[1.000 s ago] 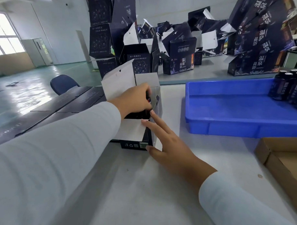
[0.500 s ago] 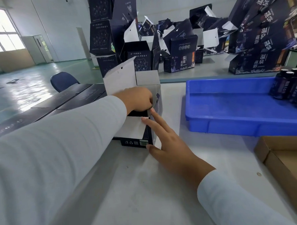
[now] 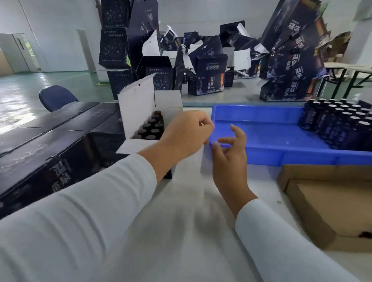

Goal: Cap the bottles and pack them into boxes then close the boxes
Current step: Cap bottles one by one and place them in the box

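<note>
1. Nearest me, my two white sleeves (image 3: 95, 218) are lying across the tabletop (image 3: 184, 235), and a brown cardboard tray (image 3: 322, 210) is sitting at the right edge.
2. I am holding my right hand (image 3: 230, 158) in the air just in front of the blue tray (image 3: 265, 138); its fingers are loosely curved and gripping nothing.
3. I am keeping my left hand (image 3: 185, 134) over the right side of the open box (image 3: 137, 104); its fingers are curled, and I cannot tell whether they are pinching anything.
4. The open box is standing mid-table with its flaps up and capped bottles (image 3: 151, 127) showing inside.
5. Closed dark boxes (image 3: 44, 150) are lying along the left edge.
6. More bottles (image 3: 340, 122) are crowding the blue tray's right end.
7. Printed cartons (image 3: 208, 76) are piling up along the far edge.
</note>
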